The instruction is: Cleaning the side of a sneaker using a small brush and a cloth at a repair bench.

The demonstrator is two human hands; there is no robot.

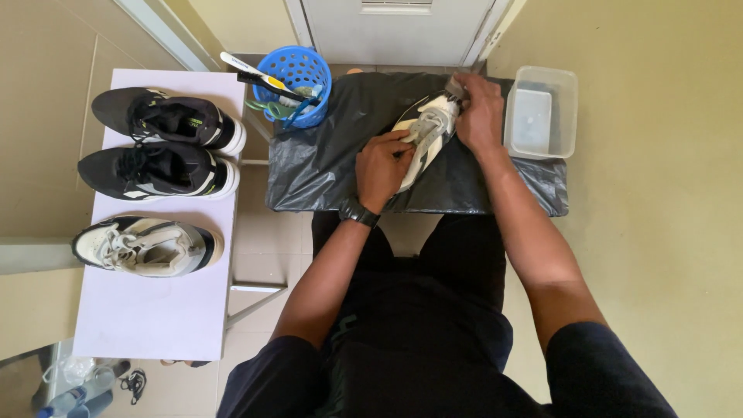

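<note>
Black plastic sheet (325, 166) covers the small bench at upper centre of the frame; on it lies a white-and-grey sneaker (424, 135), tilted, toe toward the lower middle. Left hand (383, 166) sits on the shoe's near side, fingers curled and pressed onto the lace area, seemingly pinching a lace or a bit of cloth, too small to tell which. Right hand (480, 112) clamps the heel end at the upper right of the shoe, grip closed around it, a dark wristband on the left wrist. Blue basket (298, 81) with brushes stands just beside the sheet's upper left corner; clear plastic tub (542, 112) sits at the sheet's right edge. White side bench (155, 310) at left carries a pair of black sneakers (162, 143) and one more white-and-grey sneaker (147, 246), well apart from the hands

Step, as a judgement: working the upper or laces of the held shoe while the other hand steadies it. Next move would call for keeping the heel braced and shifting the left fingers along the laces without letting the shoe roll on the slick sheet
</note>
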